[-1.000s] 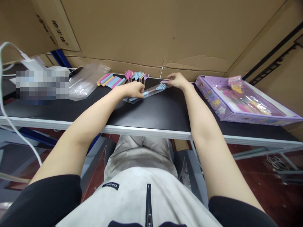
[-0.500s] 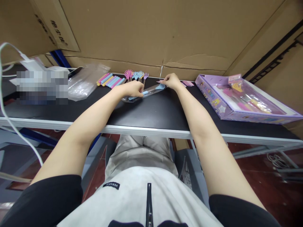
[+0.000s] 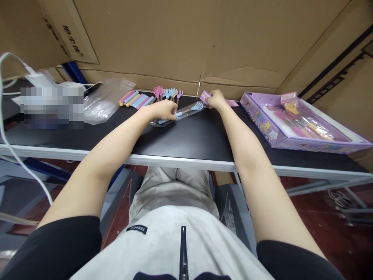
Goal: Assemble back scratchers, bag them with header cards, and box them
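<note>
My left hand point(image 3: 166, 110) is closed on a back scratcher point(image 3: 198, 106) with a blue hand-shaped head and blue handle, lying inside a clear plastic sleeve point(image 3: 186, 111). Its handle end is partly covered by my fingers. Beside the head end of the sleeve, my right hand point(image 3: 216, 100) grips a small purple card point(image 3: 205, 97) between its fingers. Behind my left hand, several more back scratchers point(image 3: 167, 93) in pink, blue, yellow and purple lie in a row, their handles point(image 3: 136, 99) pointing left.
Pink cards point(image 3: 232, 103) lie just right of my right hand. A purple printed box point(image 3: 274, 140) at the right holds bagged back scratchers. Clear plastic bags point(image 3: 105, 102) lie on the left, near a white charger with cable point(image 3: 40, 79). Cardboard point(image 3: 175, 39) walls the table's back.
My right hand has shifted slightly right and turned the card, so its purple face now shows. My left hand and the bagged back scratcher have stayed in place.
</note>
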A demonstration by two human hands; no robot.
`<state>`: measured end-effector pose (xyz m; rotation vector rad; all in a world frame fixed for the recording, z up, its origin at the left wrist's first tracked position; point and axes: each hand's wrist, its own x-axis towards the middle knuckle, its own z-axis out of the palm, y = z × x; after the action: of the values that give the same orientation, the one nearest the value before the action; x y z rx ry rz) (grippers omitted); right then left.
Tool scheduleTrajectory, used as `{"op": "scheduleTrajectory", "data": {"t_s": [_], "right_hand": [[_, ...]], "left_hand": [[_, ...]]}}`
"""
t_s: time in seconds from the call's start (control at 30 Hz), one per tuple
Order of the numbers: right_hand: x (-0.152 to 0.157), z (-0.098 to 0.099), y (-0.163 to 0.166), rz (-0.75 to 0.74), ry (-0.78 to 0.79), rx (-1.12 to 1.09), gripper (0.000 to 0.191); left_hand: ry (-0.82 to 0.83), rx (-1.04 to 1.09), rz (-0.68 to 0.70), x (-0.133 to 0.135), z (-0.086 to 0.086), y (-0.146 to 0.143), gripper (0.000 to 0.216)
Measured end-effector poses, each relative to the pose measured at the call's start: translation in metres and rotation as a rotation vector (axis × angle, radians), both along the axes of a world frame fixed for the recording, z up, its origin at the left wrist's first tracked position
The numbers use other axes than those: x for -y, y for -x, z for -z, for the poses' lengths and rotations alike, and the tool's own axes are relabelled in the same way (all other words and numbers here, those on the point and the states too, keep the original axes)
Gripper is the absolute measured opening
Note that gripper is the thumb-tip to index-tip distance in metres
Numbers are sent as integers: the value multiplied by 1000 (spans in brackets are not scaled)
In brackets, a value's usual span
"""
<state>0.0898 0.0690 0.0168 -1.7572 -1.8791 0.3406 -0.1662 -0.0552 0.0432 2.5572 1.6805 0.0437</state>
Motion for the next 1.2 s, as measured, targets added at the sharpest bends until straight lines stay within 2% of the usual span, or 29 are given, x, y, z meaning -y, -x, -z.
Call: {"op": "scheduleTrajectory", "data": {"t_s": [0.1,0.2,0.33,0.47,0.63,0.77,0.9,1.03,1.2], "right_hand": [[-7,3,-13,14,-54,50,14],[-9,4,-21,33,-33,106,11],[-17,10,-28,25,-40,65,6],[-28,17,-33,9,-115,-3,14],[-30,15,-35,62,-80,78,16],[-35,17,-40,41,-112,-13,22],[-36,21,-43,54,-60,-110,24],[-29,17,-40,95,-26,-162,24],[-22,10,-38,101,-62,-179,35]], "left_hand": [[-4,-5,-4,0,0,-1,31],[-1,-2,-7,1,0,-1,31],[0,-8,3,1,0,-1,34],[3,-9,8,0,0,0,34],[-1,-5,5,-1,1,0,36],[0,2,4,-1,1,0,33],[-6,-1,12,-2,2,1,31],[-4,-18,20,-3,2,1,29],[-1,-6,15,-4,2,2,29]]}}
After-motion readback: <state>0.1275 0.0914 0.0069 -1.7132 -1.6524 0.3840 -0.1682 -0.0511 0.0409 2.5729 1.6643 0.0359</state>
